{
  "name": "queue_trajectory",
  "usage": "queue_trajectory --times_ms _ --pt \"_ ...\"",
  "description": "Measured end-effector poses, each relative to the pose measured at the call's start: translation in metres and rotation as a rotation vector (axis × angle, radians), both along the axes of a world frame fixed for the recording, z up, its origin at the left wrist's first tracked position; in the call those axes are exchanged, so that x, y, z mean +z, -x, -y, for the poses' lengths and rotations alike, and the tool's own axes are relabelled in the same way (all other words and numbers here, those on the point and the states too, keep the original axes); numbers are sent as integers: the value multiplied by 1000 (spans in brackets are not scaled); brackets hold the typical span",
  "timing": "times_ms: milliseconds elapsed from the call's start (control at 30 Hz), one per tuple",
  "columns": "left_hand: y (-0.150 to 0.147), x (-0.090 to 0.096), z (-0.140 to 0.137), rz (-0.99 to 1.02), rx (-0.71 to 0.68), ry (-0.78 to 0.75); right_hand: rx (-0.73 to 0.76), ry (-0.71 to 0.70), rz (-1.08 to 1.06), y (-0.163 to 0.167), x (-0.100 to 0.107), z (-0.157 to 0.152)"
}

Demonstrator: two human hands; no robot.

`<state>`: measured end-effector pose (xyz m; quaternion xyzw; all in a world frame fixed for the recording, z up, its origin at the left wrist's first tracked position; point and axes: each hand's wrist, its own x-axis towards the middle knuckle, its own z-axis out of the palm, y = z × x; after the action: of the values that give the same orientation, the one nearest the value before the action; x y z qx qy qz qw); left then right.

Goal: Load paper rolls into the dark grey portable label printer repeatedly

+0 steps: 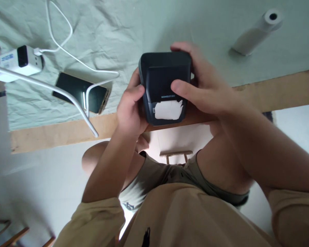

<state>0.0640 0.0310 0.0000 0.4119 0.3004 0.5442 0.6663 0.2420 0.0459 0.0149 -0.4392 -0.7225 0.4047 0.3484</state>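
Note:
A dark label printer (158, 80) with NIIMBOT lettering is held up near the table's front edge. An uneven white patch (168, 110) covers part of its lower face. My left hand (130, 106) grips the printer's left side, thumb on the edge. On the opposite side, my right hand (206, 82) is closed round it, with the thumb resting on the front face and the index finger hooked over the top corner. The fingers behind the printer are hidden.
A white paper roll (254, 34) stands at the right on the green tablecloth (216, 20). To the left lie a phone (78, 90), a white charger block (31, 63) and a looping white cable (77, 59). The wooden table edge (64, 132) runs before me; a stool (176, 153) shows below.

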Motion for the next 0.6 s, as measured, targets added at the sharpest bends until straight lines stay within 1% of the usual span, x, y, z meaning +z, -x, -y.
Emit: queue_trajectory --times_ms 100,133,167,233,333,433,533,600 --pt "0 -2 -5 -11 46 42 -169 -138 41 0 0 2" --pt "-1 -3 -6 -15 60 52 -201 -174 54 -1 1 2" --pt "-1 -4 -7 -12 67 59 -197 -194 64 -1 2 1" --pt "-1 -5 -7 10 73 60 -113 -178 60 -3 4 1" --pt "-2 -2 -6 56 78 67 67 -130 23 -5 5 1" --pt "-3 5 -3 104 121 110 173 -120 -34 -9 4 0" --pt "-5 8 -1 165 165 115 194 -112 -74 -11 4 -1" --pt "-5 7 -2 189 192 104 136 -127 -34 -11 6 -1"
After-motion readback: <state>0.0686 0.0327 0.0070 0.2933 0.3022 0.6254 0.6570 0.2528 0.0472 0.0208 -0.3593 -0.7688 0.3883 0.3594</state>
